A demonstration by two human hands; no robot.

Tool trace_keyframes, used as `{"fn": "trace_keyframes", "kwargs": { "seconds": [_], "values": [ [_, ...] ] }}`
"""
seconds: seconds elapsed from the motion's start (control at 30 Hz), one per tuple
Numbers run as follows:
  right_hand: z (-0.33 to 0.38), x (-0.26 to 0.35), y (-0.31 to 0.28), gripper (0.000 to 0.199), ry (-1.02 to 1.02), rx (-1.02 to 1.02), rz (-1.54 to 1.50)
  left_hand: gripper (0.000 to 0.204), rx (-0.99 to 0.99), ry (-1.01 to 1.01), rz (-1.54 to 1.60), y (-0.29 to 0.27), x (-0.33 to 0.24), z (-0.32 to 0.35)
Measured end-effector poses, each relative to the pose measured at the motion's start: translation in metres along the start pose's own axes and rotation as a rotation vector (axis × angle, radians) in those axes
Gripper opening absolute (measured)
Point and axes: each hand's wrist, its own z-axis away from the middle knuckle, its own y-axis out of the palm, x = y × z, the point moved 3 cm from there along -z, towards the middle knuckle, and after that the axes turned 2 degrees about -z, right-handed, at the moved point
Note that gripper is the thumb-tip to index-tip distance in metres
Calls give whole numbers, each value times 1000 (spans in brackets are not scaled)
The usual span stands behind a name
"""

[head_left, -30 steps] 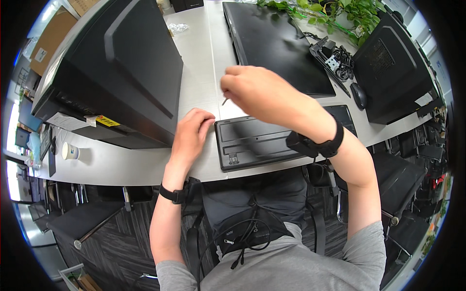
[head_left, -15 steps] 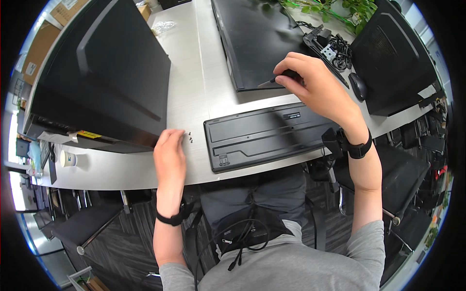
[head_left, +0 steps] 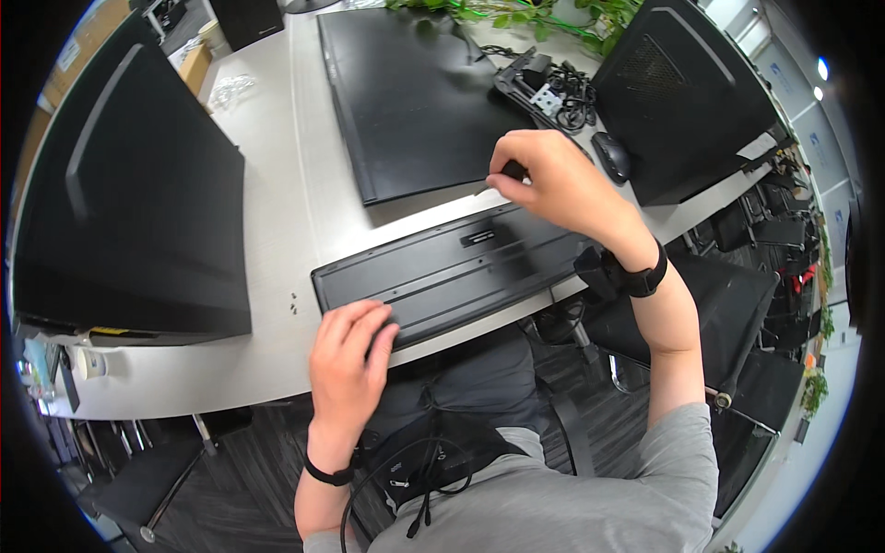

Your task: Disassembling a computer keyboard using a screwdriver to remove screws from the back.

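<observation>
A black keyboard [head_left: 433, 276] lies face down on the table in front of me. My left hand [head_left: 348, 364] is over its near left corner, fingers stretched out and thumb apart, with nothing seen in it; whether the fingertips touch the keyboard I cannot tell. My right hand [head_left: 562, 189] is raised above the keyboard's right part, closed around the dark handle of a screwdriver [head_left: 514, 170]. The tool's thin shaft points left, and much of the handle is hidden by the fingers. Several small dark screws [head_left: 294, 304] lie on the table left of the keyboard.
Behind the keyboard, a black monitor [head_left: 406, 101] lies flat. Black computer cases stand at left [head_left: 138, 203] and right [head_left: 682, 92]. A mouse [head_left: 610, 157], a bundle of cables [head_left: 573, 100], a plant [head_left: 525, 14] and a paper cup [head_left: 90, 363] are around the table.
My left hand has left the spot beside the screws and come right to the keyboard's corner, its fingers spreading. The right hand still holds the screwdriver. The whole view has shifted.
</observation>
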Motion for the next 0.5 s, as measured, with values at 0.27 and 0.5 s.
{"fn": "trace_keyframes", "kwargs": {
  "seconds": [0.27, 0.5],
  "values": [
    [18, -44, -69, 16, 343, 19, 79, 42, 145, 129, -78, 52, -25, 3],
    [24, -85, -86, 20, 477, 324, 267, 42, 125, 87, -117, 58, -19, 3]
  ]
}}
